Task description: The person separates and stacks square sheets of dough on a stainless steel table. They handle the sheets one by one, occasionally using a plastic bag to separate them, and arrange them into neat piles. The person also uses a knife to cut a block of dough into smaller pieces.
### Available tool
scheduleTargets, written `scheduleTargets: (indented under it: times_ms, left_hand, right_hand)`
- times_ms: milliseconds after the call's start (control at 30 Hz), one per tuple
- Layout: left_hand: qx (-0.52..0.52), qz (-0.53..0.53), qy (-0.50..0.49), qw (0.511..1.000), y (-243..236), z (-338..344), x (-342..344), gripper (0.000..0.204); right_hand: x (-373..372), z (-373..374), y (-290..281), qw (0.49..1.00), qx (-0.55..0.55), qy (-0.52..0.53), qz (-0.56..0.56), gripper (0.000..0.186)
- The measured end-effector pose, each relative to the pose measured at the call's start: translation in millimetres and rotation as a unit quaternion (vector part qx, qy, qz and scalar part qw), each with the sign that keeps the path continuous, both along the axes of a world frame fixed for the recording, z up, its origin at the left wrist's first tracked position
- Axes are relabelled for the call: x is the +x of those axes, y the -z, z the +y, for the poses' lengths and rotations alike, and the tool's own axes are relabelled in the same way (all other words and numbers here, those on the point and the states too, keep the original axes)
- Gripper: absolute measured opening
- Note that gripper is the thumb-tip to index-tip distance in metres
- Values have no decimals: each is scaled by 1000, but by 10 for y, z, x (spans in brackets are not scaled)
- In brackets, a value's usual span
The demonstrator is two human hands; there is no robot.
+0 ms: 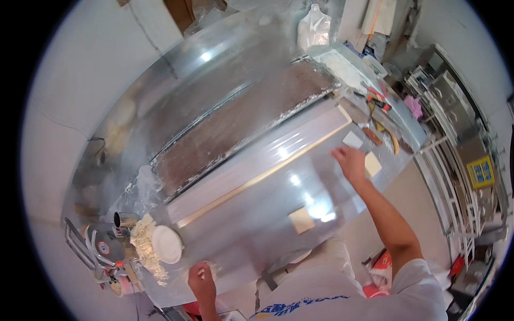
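Note:
My left hand [202, 281], fingers curled in, hovers at or just above the near left edge of the metal table. It is nearest to a white round bowl [167, 244] and a heap of pale yellow shreds or strips [143, 243]. At the right, my right hand [350, 161] has its fingers bent together over the table. Whatever either hand may hold is too small to make out. Beside the right hand lie a pale square sheet, perhaps dough [373, 164], and a small white flat square piece [352, 140]. Another pale square [302, 220] rests nearer to me.
A long band under clear film [251, 171], with a pale yellow edge, crosses the table. Behind it runs a brown floured board [246, 125]. Tools [383, 101] lie at the far right, a metal can [126, 219] and a scale-like device [101, 246] at left. White racks [455, 187] stand rightward.

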State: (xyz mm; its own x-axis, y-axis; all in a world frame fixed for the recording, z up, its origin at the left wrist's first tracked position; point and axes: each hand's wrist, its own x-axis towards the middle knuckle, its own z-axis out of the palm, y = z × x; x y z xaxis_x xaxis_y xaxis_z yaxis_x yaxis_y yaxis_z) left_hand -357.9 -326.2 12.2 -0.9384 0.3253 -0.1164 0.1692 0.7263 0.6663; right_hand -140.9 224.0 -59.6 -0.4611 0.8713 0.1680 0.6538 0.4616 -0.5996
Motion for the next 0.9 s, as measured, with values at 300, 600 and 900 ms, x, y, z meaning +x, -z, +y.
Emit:
scheduleTargets:
  times_ms: [300, 600, 900]
  left_hand:
    - [-125, -269, -74, 952, 87, 1937, 1977, 32]
    - [-181, -242, -125, 945, -127, 2717, 2453, 28]
    - [-124, -270, -127, 946, -88, 3204, 2569, 32]
  right_hand:
    - [-2216, 3674, 460, 971, 235, -20, 50, 34]
    - [-2680, 4722, 730, 967, 235, -54, 84, 19]
    - [-2363, 4820, 215, 960, 77, -241, 116, 14]
